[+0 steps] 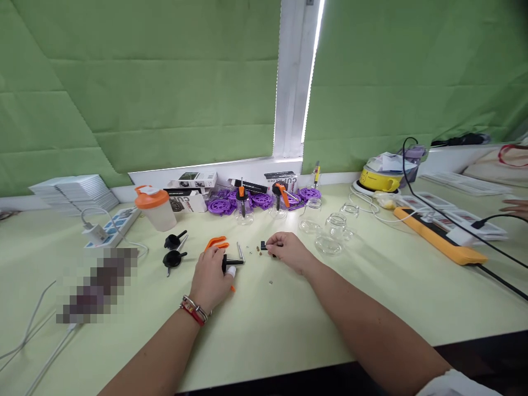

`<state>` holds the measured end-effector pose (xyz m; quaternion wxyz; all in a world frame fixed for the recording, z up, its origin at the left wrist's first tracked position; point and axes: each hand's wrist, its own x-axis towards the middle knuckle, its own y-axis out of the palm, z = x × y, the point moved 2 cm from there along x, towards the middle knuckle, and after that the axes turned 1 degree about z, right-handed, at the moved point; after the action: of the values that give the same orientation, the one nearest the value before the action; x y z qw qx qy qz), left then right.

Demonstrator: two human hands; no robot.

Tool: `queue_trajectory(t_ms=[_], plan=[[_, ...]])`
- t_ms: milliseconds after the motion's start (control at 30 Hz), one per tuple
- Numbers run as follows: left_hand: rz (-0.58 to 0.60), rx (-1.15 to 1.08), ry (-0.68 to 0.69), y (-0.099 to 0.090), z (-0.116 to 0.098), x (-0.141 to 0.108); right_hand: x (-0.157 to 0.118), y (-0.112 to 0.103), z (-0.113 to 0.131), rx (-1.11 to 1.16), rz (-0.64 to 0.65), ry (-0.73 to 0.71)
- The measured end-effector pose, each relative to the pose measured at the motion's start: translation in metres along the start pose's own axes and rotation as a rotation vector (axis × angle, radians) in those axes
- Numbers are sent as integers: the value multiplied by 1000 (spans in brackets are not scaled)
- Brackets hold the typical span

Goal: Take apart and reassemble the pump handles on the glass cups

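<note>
I see left hand (210,279) holding black stemmed part (235,262), stem toward right hand (291,252). Right fingertips seemingly pinch small black piece (263,245).

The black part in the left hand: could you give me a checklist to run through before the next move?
1. Black part held by the left hand: ok.
2. Small black piece firmly gripped by the right hand: cannot tell; the fingertips are at it.
3. Loose bits all in one cluster: not ok; one metal bit lies apart, nearer the person.
4. Glass jar apart from the right hand: ok.
5. Orange piece free of the left hand: cannot tell.
</note>
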<state>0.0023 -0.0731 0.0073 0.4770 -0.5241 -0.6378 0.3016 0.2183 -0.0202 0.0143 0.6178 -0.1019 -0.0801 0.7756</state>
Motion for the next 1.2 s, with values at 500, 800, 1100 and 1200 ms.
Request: queue_trajectory(t_ms=[500,800,1100,1200], plan=[[344,-6,222,8,-69,-6,-1,-6,0,-453,47,-154],[354,45,192,31,-70,17,-6,-12,3,-436,125,-74],[405,158,181,24,-68,22,-22,-30,-10,-724,20,-252],[415,172,191,21,-74,28,-22,-31,-18,-835,-10,-390]])
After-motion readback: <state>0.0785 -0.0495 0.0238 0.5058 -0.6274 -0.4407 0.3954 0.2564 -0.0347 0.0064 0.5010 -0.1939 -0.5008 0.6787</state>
